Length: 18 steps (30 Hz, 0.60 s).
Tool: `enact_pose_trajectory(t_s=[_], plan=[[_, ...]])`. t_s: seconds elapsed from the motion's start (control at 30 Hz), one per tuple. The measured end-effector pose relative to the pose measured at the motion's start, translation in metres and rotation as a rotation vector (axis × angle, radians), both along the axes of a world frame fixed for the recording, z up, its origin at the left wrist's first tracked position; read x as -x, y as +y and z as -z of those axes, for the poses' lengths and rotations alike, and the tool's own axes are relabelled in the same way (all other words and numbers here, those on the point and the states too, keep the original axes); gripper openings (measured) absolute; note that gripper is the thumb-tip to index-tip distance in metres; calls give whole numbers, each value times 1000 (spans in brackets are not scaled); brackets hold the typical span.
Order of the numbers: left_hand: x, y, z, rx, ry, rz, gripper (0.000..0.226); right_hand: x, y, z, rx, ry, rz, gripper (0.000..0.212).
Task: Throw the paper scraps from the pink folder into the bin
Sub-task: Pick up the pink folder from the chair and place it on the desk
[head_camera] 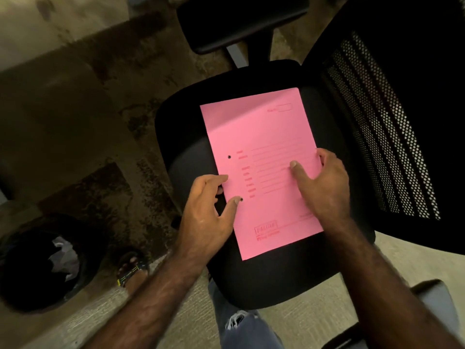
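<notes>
1. On the black seat of an office chair (251, 285) I see the pink folder (261, 172) lying flat and closed, with its long side running away from me and slightly turned.
2. My left hand (208, 217) is at the left edge of the folder. Its fingers are spread; the thumb tip rests on the cover next to the lower punched hole, and the other fingertips touch the edge, some of them curling under it.
3. My right hand (324, 182) is at the right edge. The thumb lies flat on the cover and the other fingers wrap over the edge, so this hand seems to pinch the cover lightly, but I cannot tell it for sure.
4. I cannot see any paper scraps, because the folder is shut.
5. The mesh backrest (382, 127) of the chair stands on the right, and one armrest (239, 23) is at the top.
6. The floor (88, 109) is dim and stained, with dark patches on a pale surface.
7. Far to the left on the floor stands the bin (37, 270), dark and round, with some pale crumpled material inside it.
8. Between the bin and the chair I see a foot in a sandal (132, 269), and below the seat a knee in torn blue jeans (241, 326).
</notes>
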<state>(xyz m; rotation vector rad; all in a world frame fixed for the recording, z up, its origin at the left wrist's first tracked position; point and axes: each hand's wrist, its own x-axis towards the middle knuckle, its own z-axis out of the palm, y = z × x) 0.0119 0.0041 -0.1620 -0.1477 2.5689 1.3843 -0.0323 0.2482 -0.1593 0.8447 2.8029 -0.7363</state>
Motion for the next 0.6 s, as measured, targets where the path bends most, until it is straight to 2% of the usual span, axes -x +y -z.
enact_pose_trajectory(t_s=[0.13,0.23,0.3,0.43,0.6], plan=[[-3,-13,-8,-67,-116,-93,38,-1,-1,-9,134,-45,57,66],[-8,-25,-20,-23,-165,-102,44,-6,-8,-18,378,-112,92,50],[-12,-32,-31,15,-167,-100,52,-11,-15,-26,457,-137,88,44],[-22,-49,-56,9,-185,-152,65,-20,-26,-50,535,-126,59,39],[-40,-70,-93,-79,-221,-206,54,-35,-33,-91,557,-87,21,35]])
